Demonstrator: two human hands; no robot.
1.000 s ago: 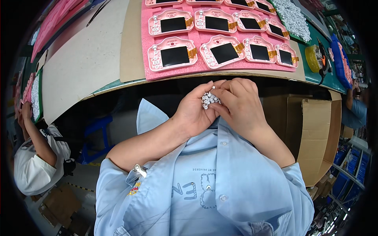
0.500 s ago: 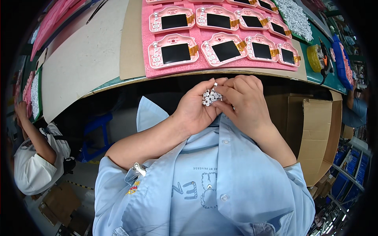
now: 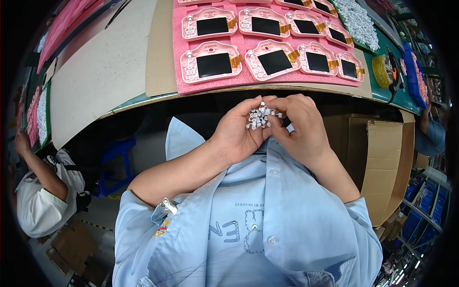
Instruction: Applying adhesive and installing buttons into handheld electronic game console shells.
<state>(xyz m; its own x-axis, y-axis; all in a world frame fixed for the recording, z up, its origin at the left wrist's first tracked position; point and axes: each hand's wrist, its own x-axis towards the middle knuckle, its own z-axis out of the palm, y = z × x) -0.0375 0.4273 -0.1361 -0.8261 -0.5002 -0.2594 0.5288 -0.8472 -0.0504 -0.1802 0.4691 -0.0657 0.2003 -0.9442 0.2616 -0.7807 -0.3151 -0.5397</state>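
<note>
A heap of small white button pieces (image 3: 258,118) lies in the cupped palm of my left hand (image 3: 234,136), its fingers curled around them. My right hand (image 3: 307,128) is bent over the same heap, thumb and forefinger pinched at its right side on a white button piece (image 3: 278,115). Both hands are held below the table's front edge, before my chest. Just past them lie rows of pink handheld-console half shells (image 3: 211,48), each with a dark screen, white buttons and an amber ribbon cable, on a pink foam sheet (image 3: 224,88).
A green-edged tray of white pieces (image 3: 358,24) stands at the back right. Near it are yellow tape (image 3: 381,71), cutters (image 3: 395,79) and a blue bin (image 3: 415,76). An open cardboard box (image 3: 382,165) stands at my right. A person in white (image 3: 48,191) works at far left.
My right thumb and forefinger have shifted slightly right and opened a gap beneath them, baring more of the heap. My left hand stays in place.
</note>
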